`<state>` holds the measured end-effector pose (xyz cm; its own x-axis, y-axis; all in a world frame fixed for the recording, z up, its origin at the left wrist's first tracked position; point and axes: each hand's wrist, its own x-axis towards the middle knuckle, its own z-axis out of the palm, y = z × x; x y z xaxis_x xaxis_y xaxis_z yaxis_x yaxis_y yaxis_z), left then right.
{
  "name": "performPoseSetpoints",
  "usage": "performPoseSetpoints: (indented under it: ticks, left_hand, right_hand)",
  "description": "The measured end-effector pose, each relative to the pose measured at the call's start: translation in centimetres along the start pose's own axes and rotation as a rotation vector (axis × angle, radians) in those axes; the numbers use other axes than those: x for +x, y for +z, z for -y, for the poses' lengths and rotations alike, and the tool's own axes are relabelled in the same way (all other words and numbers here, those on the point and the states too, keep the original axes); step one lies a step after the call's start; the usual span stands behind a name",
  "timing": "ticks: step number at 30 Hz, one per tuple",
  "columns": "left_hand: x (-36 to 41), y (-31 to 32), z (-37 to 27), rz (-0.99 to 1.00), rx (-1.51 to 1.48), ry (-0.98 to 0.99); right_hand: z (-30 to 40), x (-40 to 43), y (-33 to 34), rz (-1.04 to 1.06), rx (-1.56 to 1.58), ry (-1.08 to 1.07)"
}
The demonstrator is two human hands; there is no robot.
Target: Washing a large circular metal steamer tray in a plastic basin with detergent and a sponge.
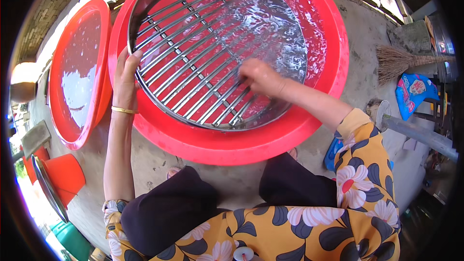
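Observation:
A round stainless-steel steamer tray (143, 86) with parallel bars leans tilted inside a large red plastic tub (232, 152) of water. Its far right part lies under rippling water. My left hand (126, 69) grips the tray's rim at the left, with the thumb on the inner side. A gold-coloured bangle (125, 110) circles that wrist. Over the bars at the lower right, my right hand (261, 78) has its fingers curled down against the metal. Those fingertips are blurred and partly hidden, so I cannot tell whether they hold anything.
A second red tub (105, 76) with water stands at the left. Nearby are an orange-red bucket (69, 175) and a green plastic container (70, 241). On the right lie a straw broom (395, 63) and a blue printed bag (415, 92), beside a grey pole (417, 130).

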<state>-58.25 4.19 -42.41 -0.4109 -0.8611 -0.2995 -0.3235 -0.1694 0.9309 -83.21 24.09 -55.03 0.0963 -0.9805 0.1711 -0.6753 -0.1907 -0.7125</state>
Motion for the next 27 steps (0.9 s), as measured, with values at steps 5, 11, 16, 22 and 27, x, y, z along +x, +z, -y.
performPoseSetpoints:
  ticks: [5,11,16,22,27]
  left_hand:
    - [0.2,-0.4,0.7,-0.005,-0.033,0.036]
    - [-0.1,0.2,-0.5,-0.040,-0.017,0.011]
    - [-0.3,0.8,-0.4,-0.016,-0.035,0.023]
    - [-0.5,0.5,-0.5,-0.011,-0.022,0.007]
    - [-1.2,1.0,-1.2,-0.006,-0.025,0.032]
  right_hand:
    - [1.4,0.6,0.7,0.037,0.005,-0.039]
    - [2.0,0.1,1.3,-0.022,0.023,0.045]
    - [0.2,-0.2,-0.9,-0.076,-0.179,0.154]
    - [3.6,0.3,1.5,-0.028,-0.129,0.082]
    - [-0.2,-0.8,-0.9,-0.090,-0.336,0.145]
